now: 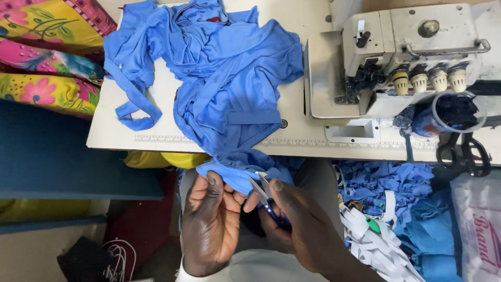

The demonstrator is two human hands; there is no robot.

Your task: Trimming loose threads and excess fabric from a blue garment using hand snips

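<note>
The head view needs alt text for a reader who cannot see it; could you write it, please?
The left hand pinches blue fabric while the right hand holds small thread snips to its edge. The fabric trails onto a sewing table beside an overlock machine.

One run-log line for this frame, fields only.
left hand: pinching blue fabric edge | right hand: holding thread snips at fabric | overlock machine on table

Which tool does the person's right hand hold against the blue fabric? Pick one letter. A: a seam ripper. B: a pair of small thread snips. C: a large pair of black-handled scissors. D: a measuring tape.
B: the right hand holds small thread snips, blades at the edge of the blue fabric pinched by the left hand; the black-handled scissors lie on the sewing table.
</note>
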